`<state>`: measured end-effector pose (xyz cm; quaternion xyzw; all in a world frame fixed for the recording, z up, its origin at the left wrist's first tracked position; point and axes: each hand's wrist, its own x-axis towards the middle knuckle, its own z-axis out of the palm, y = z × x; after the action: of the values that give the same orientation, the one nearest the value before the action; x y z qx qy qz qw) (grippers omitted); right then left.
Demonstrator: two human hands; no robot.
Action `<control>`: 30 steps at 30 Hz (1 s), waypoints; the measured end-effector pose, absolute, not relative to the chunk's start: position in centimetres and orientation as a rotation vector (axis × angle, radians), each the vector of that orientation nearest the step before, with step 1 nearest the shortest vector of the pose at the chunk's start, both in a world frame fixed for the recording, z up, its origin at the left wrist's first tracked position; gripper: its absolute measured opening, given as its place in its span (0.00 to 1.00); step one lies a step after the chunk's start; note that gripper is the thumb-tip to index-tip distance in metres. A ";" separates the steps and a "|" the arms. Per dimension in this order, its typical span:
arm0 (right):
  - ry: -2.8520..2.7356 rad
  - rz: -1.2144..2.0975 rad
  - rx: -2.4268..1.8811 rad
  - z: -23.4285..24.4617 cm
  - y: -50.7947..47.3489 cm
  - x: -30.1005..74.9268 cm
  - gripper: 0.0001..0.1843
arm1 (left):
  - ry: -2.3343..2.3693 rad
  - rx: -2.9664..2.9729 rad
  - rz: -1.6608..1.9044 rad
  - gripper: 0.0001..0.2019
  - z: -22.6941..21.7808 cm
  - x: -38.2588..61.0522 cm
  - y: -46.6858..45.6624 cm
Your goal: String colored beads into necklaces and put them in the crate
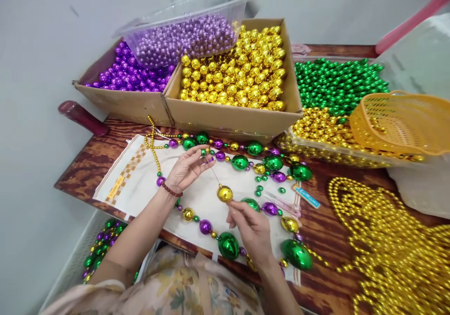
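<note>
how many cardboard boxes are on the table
2. The left box holds purple beads; the right box, beside it, holds gold beads. Both stand toward the back of the table. Any behind them would be hidden.

- Cardboard boxes (228, 118) wall off the table's (79, 174) far edge, left to centre.
- Open passage: the table's left corner and the cloth's (130, 193) left end.
- Beaded strings (228, 245) obstruct the cloth's middle and right.
- Bare wood separates cloth from heaped gold strands (390, 244) at right, crossed by a thin chain (319, 258).
</note>
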<state>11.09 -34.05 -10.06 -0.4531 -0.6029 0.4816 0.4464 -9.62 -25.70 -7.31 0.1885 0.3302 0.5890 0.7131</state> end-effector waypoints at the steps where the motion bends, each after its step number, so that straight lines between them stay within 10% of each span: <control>1: -1.497 1.191 -1.127 -10.1 -34.0 11.1 0.08 | 0.729 0.419 1.306 0.10 -7.3 -9.6 -25.7; 23: -1.369 1.236 -1.207 -11.5 -33.5 9.8 0.10 | 0.816 0.884 1.193 0.26 -7.3 -9.7 -26.0; 30: -1.271 1.365 -1.213 -12.6 -32.5 9.7 0.16 | 1.642 1.411 1.551 0.13 -2.3 -18.4 -17.3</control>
<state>9.71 -32.55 -12.58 -0.4889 -0.5122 0.5502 0.4427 -18.40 -17.33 -2.27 0.5147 0.5990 0.5659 0.2368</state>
